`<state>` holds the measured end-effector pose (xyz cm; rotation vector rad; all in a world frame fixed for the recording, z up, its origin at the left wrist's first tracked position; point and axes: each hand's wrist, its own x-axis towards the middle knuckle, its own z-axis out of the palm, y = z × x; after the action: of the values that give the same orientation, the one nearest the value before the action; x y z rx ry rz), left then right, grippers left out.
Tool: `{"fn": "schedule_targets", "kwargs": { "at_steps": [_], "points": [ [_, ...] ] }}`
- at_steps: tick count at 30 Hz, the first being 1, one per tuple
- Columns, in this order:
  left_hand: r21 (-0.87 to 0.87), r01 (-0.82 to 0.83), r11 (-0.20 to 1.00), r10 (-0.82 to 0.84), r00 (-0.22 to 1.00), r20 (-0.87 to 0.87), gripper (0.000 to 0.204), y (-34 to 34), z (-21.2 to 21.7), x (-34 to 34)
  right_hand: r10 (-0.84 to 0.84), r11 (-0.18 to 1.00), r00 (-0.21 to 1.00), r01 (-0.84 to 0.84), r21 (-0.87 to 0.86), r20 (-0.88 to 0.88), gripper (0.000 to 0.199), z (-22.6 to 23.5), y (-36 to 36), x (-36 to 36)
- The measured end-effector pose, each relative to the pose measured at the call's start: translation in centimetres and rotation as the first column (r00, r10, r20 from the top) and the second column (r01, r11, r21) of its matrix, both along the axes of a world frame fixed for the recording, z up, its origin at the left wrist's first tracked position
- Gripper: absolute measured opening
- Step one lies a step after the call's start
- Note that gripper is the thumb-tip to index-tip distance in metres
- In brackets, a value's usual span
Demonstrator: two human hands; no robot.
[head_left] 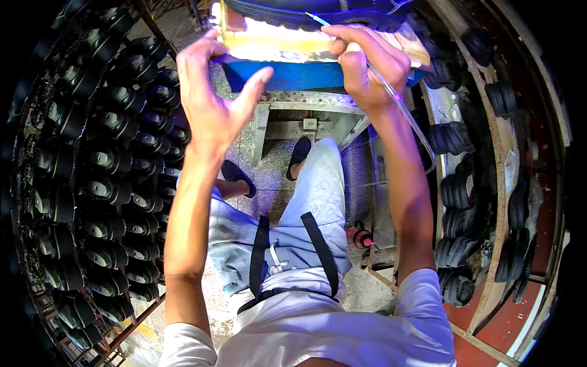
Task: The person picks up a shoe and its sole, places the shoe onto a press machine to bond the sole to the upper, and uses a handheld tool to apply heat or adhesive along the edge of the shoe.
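Note:
My right hand [373,67] is closed round a thin pen-like tool [317,19] with a pale, blue-lit tip. From behind that hand, a slender clear tube or wire [400,104] runs down past my forearm. The tip points at the ridged side of a black shoe sole [275,13], which is cut off by the top edge. Under the sole lies a brightly lit yellowish-white work surface [278,48]. My left hand [211,101] is open, thumb and fingers spread, with its fingertips at the surface's left end. It holds nothing.
A blue panel [287,76] fronts the work surface, on a pale stand [262,131]. Racks of dark shoes [110,159] fill the left. Shelves with black soles [455,189] line the right. A red bottle [361,237] stands on the floor near my leg.

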<state>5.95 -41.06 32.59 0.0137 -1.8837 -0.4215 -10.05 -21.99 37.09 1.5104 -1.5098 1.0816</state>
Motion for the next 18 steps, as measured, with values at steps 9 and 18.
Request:
{"fn": "schedule_targets", "kwargs": {
  "at_steps": [9,18],
  "points": [
    [0.09,-0.023,0.996,0.019,0.999,0.043,0.068,-6.2,-0.1,-5.5,-0.344,0.937,0.936,0.347,0.032,-0.076,0.024,0.9,6.4,-3.8],
    [0.04,0.105,0.994,-0.106,0.994,0.014,0.056,-4.7,0.0,-9.8,-0.341,0.917,0.935,0.353,0.184,-0.094,0.022,2.0,9.6,1.2]
  ]
}}
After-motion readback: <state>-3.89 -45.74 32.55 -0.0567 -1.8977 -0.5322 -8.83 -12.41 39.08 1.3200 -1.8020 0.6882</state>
